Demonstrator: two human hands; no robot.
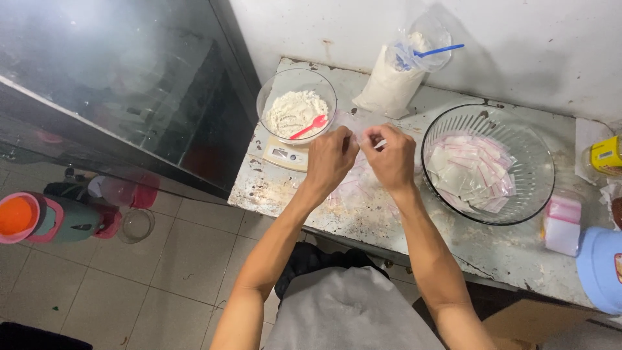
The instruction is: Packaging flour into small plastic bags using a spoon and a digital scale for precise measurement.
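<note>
Both hands meet over the worn white table (389, 227). My left hand (330, 159) and my right hand (391, 157) pinch the top of a small clear zip bag (363, 126) between them. Under the hands lie several empty clear zip bags (350, 188). To the left, a glass bowl of white powder (295, 107) with a red plastic spoon (310, 126) in it stands on a small scale (285, 154). To the right, a large glass bowl (487, 162) holds several filled small bags.
A plastic bag of white powder (395, 74) with a blue spoon (440, 50) leans on the back wall. A pink-and-white roll (562, 227), a blue lid (599, 266) and a yellow container (606, 155) are at the right. A dark glass cabinet (116, 84) stands left; an orange-topped jug (45, 217) is on the tiled floor.
</note>
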